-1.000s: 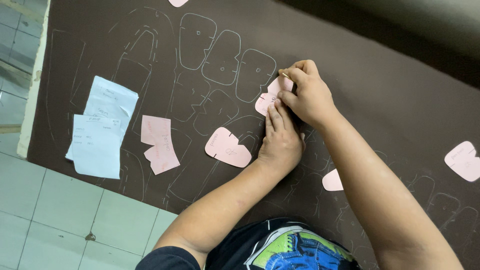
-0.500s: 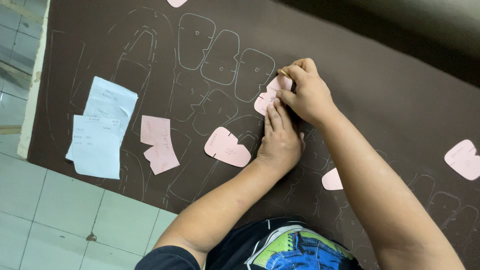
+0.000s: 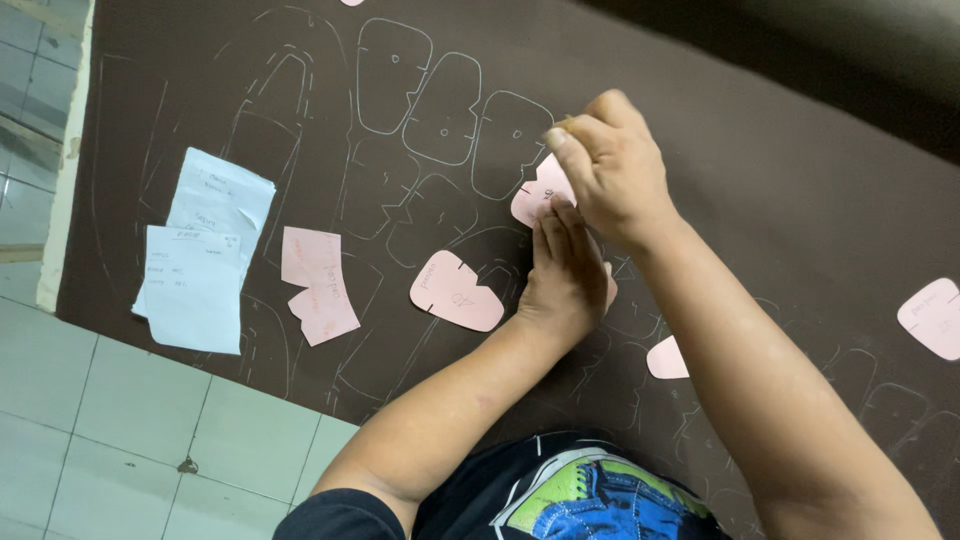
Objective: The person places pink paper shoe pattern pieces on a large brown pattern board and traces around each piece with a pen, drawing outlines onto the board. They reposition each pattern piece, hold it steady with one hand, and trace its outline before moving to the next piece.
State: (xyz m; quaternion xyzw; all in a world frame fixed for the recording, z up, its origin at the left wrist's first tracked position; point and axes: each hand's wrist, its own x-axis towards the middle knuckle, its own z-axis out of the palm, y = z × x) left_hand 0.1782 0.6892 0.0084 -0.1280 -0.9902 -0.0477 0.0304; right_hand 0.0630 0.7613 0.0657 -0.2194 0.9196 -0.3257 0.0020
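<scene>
Both bare forearms reach up from the bottom edge and meet near the middle. The left hand [image 3: 562, 270] lies flat, palm down, fingers together and stretched forward, wrist straight in line with the forearm. The right hand [image 3: 608, 165] sits just above it, partly over the left fingertips, back of the hand up and wrist bent a little inward. Its fingers [image 3: 565, 150] curl in a pinch, thumb and forefinger drawn together at the tip. The right forearm runs in from the lower right, the left from the lower left.
</scene>
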